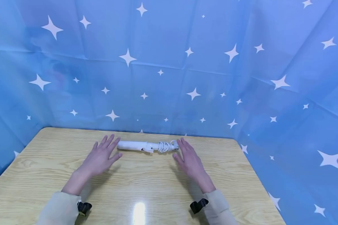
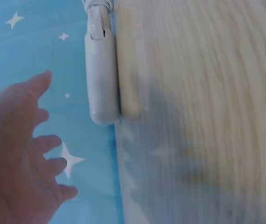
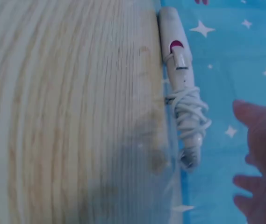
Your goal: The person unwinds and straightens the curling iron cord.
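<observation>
A white curling iron (image 1: pixel 133 146) lies sideways near the table's back edge, its cord (image 1: pixel 164 147) wound around the handle at the right end. In the right wrist view its clamp lever (image 3: pixel 180 59) shows, with a dark pink patch beside it. My left hand (image 1: pixel 99 157) hovers left of the barrel end, fingers spread and holding nothing. My right hand (image 1: pixel 190 161) hovers near the cord end with straight fingers; whether its fingertips touch the plug end cannot be told from the head view. The right wrist view shows a gap between the right hand and the iron.
The light wooden table (image 1: pixel 146 184) spreads out in front of me, with a bright glare spot near its front. A blue cloth (image 1: pixel 163 81) with white stars hangs behind and along the sides. Each wrist wears a small black camera (image 1: pixel 84 208).
</observation>
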`<state>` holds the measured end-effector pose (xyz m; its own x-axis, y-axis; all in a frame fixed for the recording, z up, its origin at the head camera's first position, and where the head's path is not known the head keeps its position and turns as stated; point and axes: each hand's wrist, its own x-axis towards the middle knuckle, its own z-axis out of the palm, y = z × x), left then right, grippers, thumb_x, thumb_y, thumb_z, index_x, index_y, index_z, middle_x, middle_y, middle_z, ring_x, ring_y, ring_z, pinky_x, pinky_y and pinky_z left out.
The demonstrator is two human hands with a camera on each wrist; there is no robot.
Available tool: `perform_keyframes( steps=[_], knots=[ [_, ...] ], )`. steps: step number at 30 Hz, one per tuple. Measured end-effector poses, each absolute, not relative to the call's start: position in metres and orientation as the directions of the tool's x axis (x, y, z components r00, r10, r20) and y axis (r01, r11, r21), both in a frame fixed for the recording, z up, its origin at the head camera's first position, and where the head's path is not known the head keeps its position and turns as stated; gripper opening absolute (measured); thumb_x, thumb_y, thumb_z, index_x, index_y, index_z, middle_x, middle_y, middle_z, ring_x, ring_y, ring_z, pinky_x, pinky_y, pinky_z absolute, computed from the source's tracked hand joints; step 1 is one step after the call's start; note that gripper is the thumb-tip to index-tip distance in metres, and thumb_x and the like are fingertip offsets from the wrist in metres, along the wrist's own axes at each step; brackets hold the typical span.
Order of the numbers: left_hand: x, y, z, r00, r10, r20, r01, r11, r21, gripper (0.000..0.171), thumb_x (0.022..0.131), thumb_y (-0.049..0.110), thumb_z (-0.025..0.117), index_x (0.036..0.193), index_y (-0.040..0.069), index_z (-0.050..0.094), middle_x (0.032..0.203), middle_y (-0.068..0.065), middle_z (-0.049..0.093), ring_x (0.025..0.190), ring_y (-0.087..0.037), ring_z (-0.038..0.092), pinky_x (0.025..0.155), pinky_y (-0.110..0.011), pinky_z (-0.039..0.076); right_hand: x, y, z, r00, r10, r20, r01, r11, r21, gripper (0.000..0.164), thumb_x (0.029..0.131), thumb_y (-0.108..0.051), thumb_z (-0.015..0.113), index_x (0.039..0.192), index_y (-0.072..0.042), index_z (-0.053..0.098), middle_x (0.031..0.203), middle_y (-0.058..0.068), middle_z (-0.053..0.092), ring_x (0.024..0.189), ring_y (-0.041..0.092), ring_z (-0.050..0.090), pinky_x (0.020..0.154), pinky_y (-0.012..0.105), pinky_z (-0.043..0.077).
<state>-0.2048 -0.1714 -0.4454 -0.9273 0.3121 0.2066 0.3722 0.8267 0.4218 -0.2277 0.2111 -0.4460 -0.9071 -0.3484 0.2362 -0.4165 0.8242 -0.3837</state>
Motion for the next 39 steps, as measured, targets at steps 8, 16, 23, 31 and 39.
perform_keyframes(
  steps=[8, 16, 23, 31, 39],
  knots=[
    [-0.22, -0.18, -0.464, -0.923, 0.314, 0.223, 0.385, 0.74, 0.551, 0.07, 0.104, 0.035, 0.061, 0.158, -0.001, 0.032, 0.161, -0.031, 0.026, 0.147, -0.055, 0.02, 0.114, -0.081, 0.013, -0.239, 0.217, -0.461, -0.95, -0.274, 0.151, -0.308, 0.733, -0.607, 0.08, 0.101, -0.028, 0.069, 0.164, -0.015, 0.022, 0.168, 0.011, 0.024, 0.15, 0.036, 0.028, 0.124, 0.057, 0.027],
    [-0.241, -0.184, -0.482, -0.927, 0.305, 0.217, 0.368, 0.638, 0.676, 0.072, 0.099, 0.015, 0.069, 0.156, -0.006, 0.031, 0.157, -0.036, 0.029, 0.142, -0.055, 0.029, 0.117, -0.072, 0.026, -0.257, 0.219, -0.472, -0.967, -0.194, 0.168, -0.256, 0.703, -0.663, 0.08, 0.099, -0.026, 0.072, 0.162, -0.01, 0.026, 0.157, 0.026, 0.039, 0.143, 0.044, 0.038, 0.12, 0.06, 0.034],
    [-0.253, -0.184, -0.483, -0.941, 0.261, 0.213, 0.331, 0.589, 0.737, 0.07, 0.097, 0.01, 0.071, 0.153, -0.008, 0.035, 0.152, -0.037, 0.037, 0.135, -0.056, 0.04, 0.115, -0.067, 0.037, -0.269, 0.221, -0.478, -0.974, -0.166, 0.151, -0.224, 0.674, -0.704, 0.081, 0.095, -0.024, 0.075, 0.161, -0.007, 0.031, 0.151, 0.031, 0.044, 0.138, 0.047, 0.043, 0.118, 0.06, 0.037],
    [-0.262, -0.179, -0.487, -0.947, 0.257, 0.194, 0.31, 0.574, 0.758, 0.067, 0.098, 0.009, 0.069, 0.154, -0.006, 0.036, 0.153, -0.035, 0.037, 0.137, -0.052, 0.041, 0.116, -0.062, 0.038, -0.275, 0.223, -0.482, -0.976, -0.16, 0.146, -0.216, 0.68, -0.701, 0.078, 0.096, -0.023, 0.075, 0.16, -0.006, 0.033, 0.153, 0.028, 0.043, 0.141, 0.043, 0.042, 0.121, 0.057, 0.033],
    [-0.264, -0.177, -0.491, -0.949, 0.259, 0.181, 0.301, 0.567, 0.767, 0.066, 0.099, 0.007, 0.067, 0.155, -0.006, 0.035, 0.153, -0.035, 0.037, 0.139, -0.051, 0.039, 0.116, -0.061, 0.038, -0.276, 0.226, -0.489, -0.982, -0.157, 0.101, -0.181, 0.666, -0.724, 0.072, 0.098, -0.024, 0.072, 0.159, -0.011, 0.036, 0.148, 0.025, 0.05, 0.138, 0.039, 0.047, 0.12, 0.056, 0.037]
  ],
)
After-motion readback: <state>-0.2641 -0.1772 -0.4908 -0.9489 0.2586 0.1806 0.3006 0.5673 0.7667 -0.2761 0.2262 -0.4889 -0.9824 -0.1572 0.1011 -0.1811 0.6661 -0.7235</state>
